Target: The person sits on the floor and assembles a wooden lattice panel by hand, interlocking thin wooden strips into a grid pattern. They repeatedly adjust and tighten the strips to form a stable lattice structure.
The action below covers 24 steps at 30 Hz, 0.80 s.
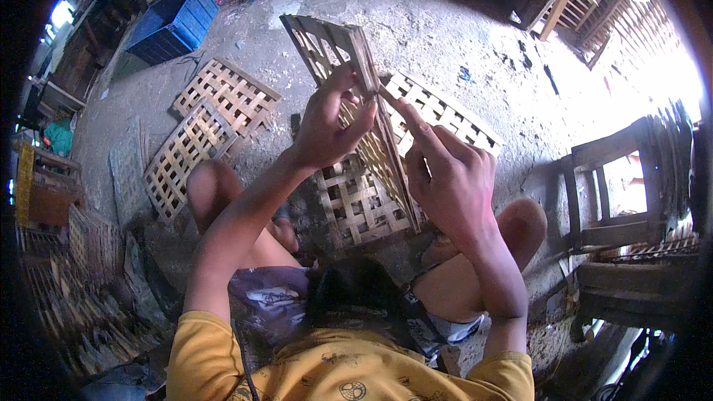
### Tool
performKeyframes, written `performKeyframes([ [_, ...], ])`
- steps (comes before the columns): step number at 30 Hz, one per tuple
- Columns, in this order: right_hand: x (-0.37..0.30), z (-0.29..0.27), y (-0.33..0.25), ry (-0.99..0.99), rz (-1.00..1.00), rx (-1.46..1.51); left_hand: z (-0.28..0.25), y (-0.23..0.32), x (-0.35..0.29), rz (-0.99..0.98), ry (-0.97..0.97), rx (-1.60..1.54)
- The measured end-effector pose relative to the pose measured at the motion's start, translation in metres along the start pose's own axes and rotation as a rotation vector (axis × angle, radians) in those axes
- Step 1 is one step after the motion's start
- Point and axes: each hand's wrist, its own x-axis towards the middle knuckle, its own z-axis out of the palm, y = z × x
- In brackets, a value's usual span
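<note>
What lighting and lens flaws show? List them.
Head view: glare bleaches the floor at far right; head view: slats at lower left sit in dimness; head view: a pinkish tint edges the right hand; head view: rim darkens, edges bend.

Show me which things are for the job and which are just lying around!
For the job:
- slatted wooden panel, held by the left hand, with the right hand near its edge
- probably the woven panels nearby

Seemingly just lying around:
- blue crate
- wooden frame at right
</note>
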Motion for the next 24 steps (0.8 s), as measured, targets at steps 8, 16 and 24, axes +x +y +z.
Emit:
performKeyframes([
  [8,-0.008,0.011,0.013,0.083,-0.041,0.104,-0.007,-0.004,0.007,-0.017,0.042,-0.058],
  [16,-0.011,0.008,0.012,0.059,-0.021,0.105,0.004,0.007,0.007,-0.023,0.014,-0.023],
  [24,-0.008,0.010,0.013,0.036,-0.011,0.084,0.005,0.006,0.005,0.029,-0.004,-0.021],
])
